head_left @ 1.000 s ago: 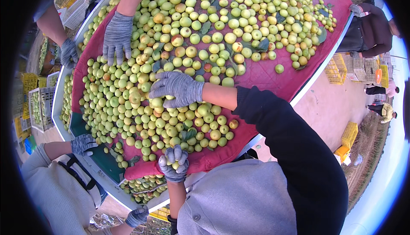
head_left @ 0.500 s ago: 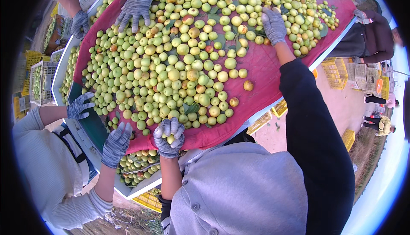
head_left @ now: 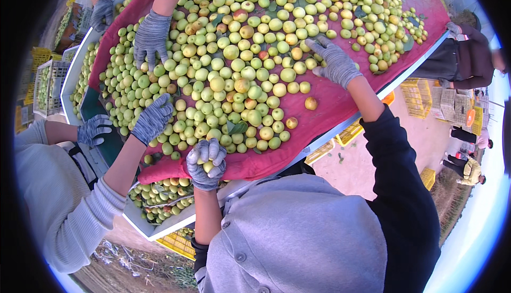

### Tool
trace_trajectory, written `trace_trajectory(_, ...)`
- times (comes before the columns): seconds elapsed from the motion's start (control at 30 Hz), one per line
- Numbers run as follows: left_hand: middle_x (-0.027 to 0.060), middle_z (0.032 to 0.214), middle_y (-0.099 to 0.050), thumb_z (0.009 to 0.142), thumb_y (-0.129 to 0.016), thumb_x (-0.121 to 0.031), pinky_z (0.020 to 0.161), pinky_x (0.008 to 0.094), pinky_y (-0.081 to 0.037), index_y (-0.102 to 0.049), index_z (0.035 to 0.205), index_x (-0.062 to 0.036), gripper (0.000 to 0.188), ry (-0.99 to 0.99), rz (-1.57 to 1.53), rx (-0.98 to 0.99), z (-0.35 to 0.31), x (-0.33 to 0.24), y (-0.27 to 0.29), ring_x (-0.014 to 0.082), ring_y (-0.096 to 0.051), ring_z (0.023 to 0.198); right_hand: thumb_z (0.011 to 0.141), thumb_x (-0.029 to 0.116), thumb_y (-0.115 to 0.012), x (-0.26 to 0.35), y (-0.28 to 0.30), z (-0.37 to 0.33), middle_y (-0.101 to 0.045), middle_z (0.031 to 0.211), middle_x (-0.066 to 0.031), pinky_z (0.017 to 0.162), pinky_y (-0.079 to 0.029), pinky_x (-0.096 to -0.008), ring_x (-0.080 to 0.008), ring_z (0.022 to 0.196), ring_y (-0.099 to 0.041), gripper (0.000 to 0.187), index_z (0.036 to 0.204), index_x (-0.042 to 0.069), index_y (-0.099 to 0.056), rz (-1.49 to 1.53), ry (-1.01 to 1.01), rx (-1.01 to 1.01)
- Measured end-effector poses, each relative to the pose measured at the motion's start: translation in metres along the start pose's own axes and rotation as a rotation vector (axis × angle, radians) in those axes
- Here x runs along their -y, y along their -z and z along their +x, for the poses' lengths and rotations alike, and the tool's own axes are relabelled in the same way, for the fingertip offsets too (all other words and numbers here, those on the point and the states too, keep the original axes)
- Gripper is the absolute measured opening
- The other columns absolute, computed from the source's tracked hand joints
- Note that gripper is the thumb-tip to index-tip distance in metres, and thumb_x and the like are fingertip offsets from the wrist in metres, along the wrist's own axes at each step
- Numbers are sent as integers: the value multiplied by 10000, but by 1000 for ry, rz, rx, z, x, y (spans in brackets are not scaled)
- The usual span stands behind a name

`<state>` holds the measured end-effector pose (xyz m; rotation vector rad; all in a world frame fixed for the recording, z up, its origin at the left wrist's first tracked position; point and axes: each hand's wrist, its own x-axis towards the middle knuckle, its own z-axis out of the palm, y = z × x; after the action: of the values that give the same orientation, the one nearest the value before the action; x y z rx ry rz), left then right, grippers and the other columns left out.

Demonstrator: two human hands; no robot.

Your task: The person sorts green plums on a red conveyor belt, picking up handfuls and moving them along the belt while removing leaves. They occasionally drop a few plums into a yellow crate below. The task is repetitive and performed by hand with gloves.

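Observation:
Round yellow-green jujubes, some with reddish-brown patches, lie in a broad heap on a red cloth. Near the cloth's front edge my left hand, in a grey striped glove, is curled palm up around a few of the jujubes. My right hand, gloved alike, reaches out over the cloth. Its fingers are spread, and the fingertips touch jujubes at the right side of the heap. A few green leaves lie among the fruit.
At left, a co-worker's gloved hand rests on the heap, another beside it. From the far side another person's hand presses into the fruit. A white-edged bin holds jujubes under the cloth. Yellow crates stand at right.
My right hand has drawn back toward me and left, its fingers spreading. My left hand stays curled around its jujubes. The left co-worker's and far person's hands have moved onto the heap.

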<state>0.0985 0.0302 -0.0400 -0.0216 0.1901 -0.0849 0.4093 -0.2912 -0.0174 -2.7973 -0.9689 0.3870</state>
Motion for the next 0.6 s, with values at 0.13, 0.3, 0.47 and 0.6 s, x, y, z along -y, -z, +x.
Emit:
trace_trajectory(0.13,62,783,-383,885,-626,-260,364,166,-397,-443,697,-59,331,6,1,10,0,0,-1,170,-421,716,782,63,-707,-11,-12,-3,-651,1170,-88,937,-493,-344,-255,1090,-615,457,1220,170,-636,41,-163,-75)
trace_trajectory(0.3,68,827,-412,910,-598,-246,406,170,-442,-446,706,-51,320,9,-15,11,0,0,0,160,-431,723,849,189,-675,22,-9,17,-676,939,-57,823,-516,-372,-256,887,-648,191,1036,193,-713,463,31,-312)
trace_trajectory(0.47,67,790,-379,898,-602,-253,359,168,-400,-443,731,-55,304,-19,74,-20,0,-1,0,177,-432,723,839,107,-668,96,14,13,-675,964,-53,824,-517,-340,-236,916,-646,208,1046,125,-685,459,237,128)
trace_trajectory(0.6,65,817,-424,895,-603,-255,379,165,-396,-474,825,-54,249,-1,174,-118,1,2,-8,175,-454,718,808,170,-703,119,68,-45,-690,1071,-72,818,-523,-319,-204,934,-669,288,1089,106,-699,594,164,899)
